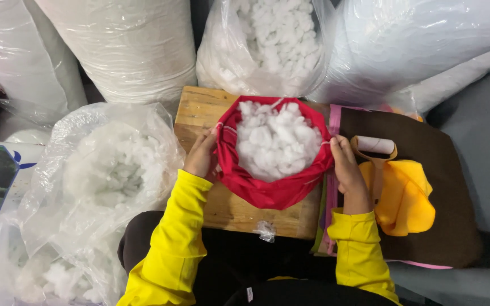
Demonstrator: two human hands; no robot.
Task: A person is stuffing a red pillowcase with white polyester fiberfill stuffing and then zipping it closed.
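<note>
A red fabric cover [267,190] sits open on a wooden stool [199,110], filled with white fluffy stuffing [273,141]. My left hand [202,156] grips the left edge of the cover's opening. My right hand [344,170] holds the right edge. Both arms wear yellow sleeves. The two hands hold the opening wide, with the stuffing heaped inside up to the rim.
A clear plastic bag of white stuffing [106,170] lies at my left. Another open bag of stuffing [273,39] stands behind the stool, between large wrapped white rolls [126,45]. At right, brown fabric [443,187] carries a yellow piece [406,198] and a tube [375,146]. A small tuft [266,229] lies on the stool.
</note>
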